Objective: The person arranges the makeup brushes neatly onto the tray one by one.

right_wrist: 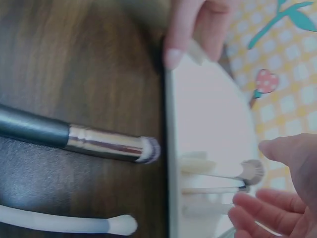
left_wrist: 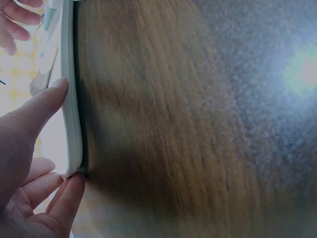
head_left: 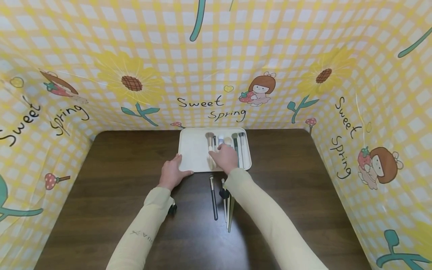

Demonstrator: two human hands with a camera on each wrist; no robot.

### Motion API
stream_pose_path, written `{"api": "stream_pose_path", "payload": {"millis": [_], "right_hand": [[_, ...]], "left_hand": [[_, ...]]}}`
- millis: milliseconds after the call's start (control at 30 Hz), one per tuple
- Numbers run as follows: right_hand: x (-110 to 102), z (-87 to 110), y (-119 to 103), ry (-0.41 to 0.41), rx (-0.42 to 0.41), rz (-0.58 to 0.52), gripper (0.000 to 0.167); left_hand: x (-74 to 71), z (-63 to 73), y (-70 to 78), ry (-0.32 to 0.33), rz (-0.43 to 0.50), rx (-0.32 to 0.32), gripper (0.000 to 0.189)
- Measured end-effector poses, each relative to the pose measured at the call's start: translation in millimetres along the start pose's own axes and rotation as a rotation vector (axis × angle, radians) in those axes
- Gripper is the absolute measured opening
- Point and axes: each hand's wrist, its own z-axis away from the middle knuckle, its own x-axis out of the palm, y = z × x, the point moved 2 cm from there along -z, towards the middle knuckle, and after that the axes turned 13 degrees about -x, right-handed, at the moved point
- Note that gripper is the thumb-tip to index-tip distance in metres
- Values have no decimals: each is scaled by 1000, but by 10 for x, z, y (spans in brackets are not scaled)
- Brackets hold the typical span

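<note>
A white tray (head_left: 194,150) lies at the back of the table, with several makeup brushes side by side in its right part, among them a brush with a wide tan head (head_left: 209,136) and one with a green head (head_left: 235,137). My left hand (head_left: 170,173) grips the tray's front left corner, thumb on the front rim and fingers round the left side. Above the brushes in the tray hovers my right hand (head_left: 225,155). In the right wrist view its fingers (right_wrist: 272,213) are spread from the thumb, with nothing seen between them.
In front of the tray, a black-handled brush (head_left: 214,202) and several thinner brushes, one with a green handle (head_left: 231,217), lie on the dark wooden table (head_left: 135,157). A yellow checked cloth (head_left: 202,67) stands round the back and sides.
</note>
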Motion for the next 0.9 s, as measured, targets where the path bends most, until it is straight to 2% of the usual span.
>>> {"api": "stream_pose_path", "payload": {"millis": [100,400,733,900], "right_hand": [[-72,38,-1,19,30,-34,59],[-191,223,87,91,37,-186,63],[-336,417,152,135,23,-233,60],[-409,518,222,124,38,-255,62]], "left_hand": [[8,-3,-8,3,-2,7,89],[16,3,-1,1,0,2,90],[15,17,1,5,14,-3,90],[20,12,-2,15,8,4,89]]}}
